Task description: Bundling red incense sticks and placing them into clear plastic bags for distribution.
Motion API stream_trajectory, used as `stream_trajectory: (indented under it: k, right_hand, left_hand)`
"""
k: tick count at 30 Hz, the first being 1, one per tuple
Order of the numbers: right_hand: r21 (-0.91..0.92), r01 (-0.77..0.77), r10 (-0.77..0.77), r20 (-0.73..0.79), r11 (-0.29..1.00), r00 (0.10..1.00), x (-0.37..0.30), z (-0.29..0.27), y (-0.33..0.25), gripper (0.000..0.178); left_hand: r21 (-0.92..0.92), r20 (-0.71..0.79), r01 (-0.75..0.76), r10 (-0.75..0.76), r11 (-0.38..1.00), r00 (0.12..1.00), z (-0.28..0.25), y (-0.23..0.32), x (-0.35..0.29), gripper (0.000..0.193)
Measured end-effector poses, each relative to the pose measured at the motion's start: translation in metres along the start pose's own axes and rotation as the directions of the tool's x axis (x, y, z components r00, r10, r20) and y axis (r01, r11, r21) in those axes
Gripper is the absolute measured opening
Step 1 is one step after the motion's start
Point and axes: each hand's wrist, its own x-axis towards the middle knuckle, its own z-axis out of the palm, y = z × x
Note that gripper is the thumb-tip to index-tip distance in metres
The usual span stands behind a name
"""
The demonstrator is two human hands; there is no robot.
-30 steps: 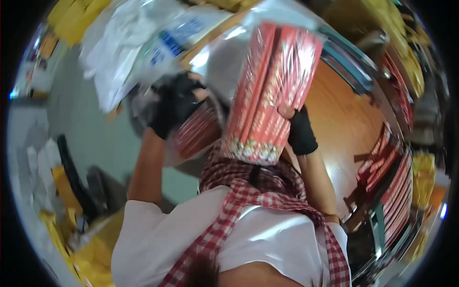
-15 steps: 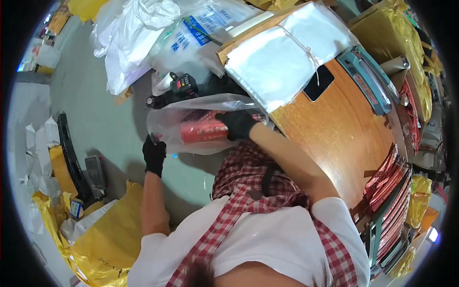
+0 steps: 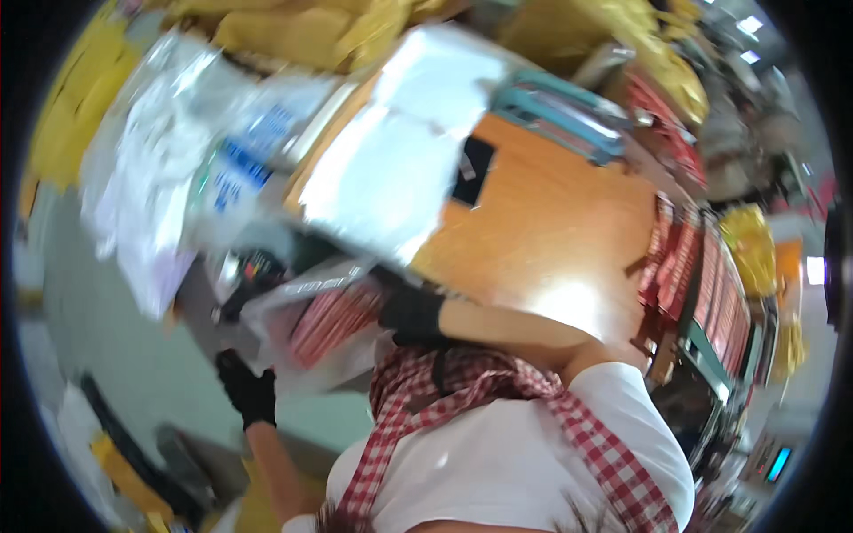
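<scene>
A clear plastic bag (image 3: pixel 342 369) lies tilted in front of me, with red striped packets (image 3: pixel 333 324) inside it. My right hand (image 3: pixel 413 317), in a black glove, grips the bag at its right end; its fingertips are partly hidden and smeared by motion. Off the bag's lower left side is my left hand (image 3: pixel 246 389), also black-gloved. Its thumb and fingers are spread and hold nothing. Just beyond the bag sits a dark device (image 3: pixel 258 266) with a pale round end, blurred.
To the right stands a wooden table (image 3: pixel 551 231) carrying a stack of clear-wrapped white sheets (image 3: pixel 382 178), a black phone (image 3: pixel 473 173) and a teal sealer-like tool (image 3: pixel 564 115). Red packets (image 3: pixel 675 258) stand in a row at its right edge. White plastic sacks (image 3: pixel 151 160) lie far left.
My left hand has let go of the bag and opened, moving down and left. My view has turned, shifting the table left. The right hand has moved to the bag's end.
</scene>
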Motion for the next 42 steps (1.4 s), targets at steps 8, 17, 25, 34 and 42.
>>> stream_trajectory:
  k: [8,17,25,34,42]
  right_hand:
    - [-0.191,-0.555,0.322,-0.646,0.809,0.692,-0.139,-0.079,-0.077,0.031]
    - [0.355,-0.899,0.258,-0.922,0.257,-0.29,-0.353,-0.08,-0.139,0.026]
    - [0.19,-0.978,0.199,-0.965,0.092,-0.169,-0.341,-0.027,-0.076,0.054]
    - [0.187,-0.974,0.173,-0.971,0.127,-0.164,-0.349,-0.023,-0.075,0.056]
    - [0.218,-0.966,0.206,-0.96,0.137,-0.188,-0.352,-0.022,-0.076,0.055]
  left_hand:
    - [-0.635,-0.539,-0.708,0.479,0.309,0.692,-0.071,0.316,0.092,0.049]
    - [-0.602,-0.438,-0.769,0.894,-0.215,0.093,-0.031,0.49,-0.012,0.061]
    - [-0.269,-0.222,-0.962,0.975,-0.051,0.011,0.001,0.501,-0.041,0.049]
    - [-0.306,-0.281,-0.95,0.959,-0.063,0.027,0.016,0.494,-0.041,0.052]
    - [-0.302,-0.25,-0.952,0.968,-0.047,0.031,0.019,0.5,-0.044,0.052]
